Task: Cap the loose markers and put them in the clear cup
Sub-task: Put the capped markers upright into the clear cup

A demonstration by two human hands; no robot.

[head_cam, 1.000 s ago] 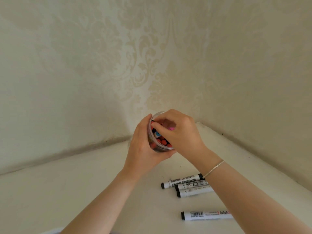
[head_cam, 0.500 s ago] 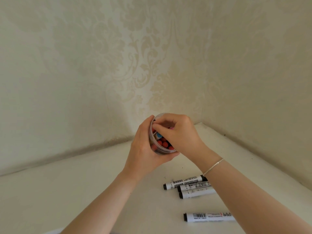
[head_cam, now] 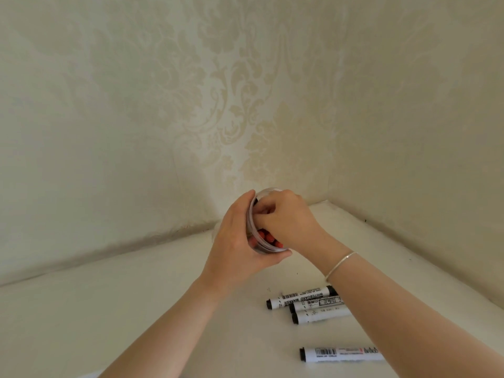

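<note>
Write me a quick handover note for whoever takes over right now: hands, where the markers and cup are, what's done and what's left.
Left hand grips the clear cup, tilted toward the camera above the table.
Right hand has its fingers curled inside the cup's mouth; what they hold is hidden.
Cup holds red caps.
Four markers lie on the table: three bunched, one apart, nearer.
Done: no marker shows in the cup.
Left: cap all four, then put them in the cup.

Cream damask wallpaper (head_cam: 218, 105) on two walls — meeting above a white tabletop (head_cam: 81, 323).
</note>
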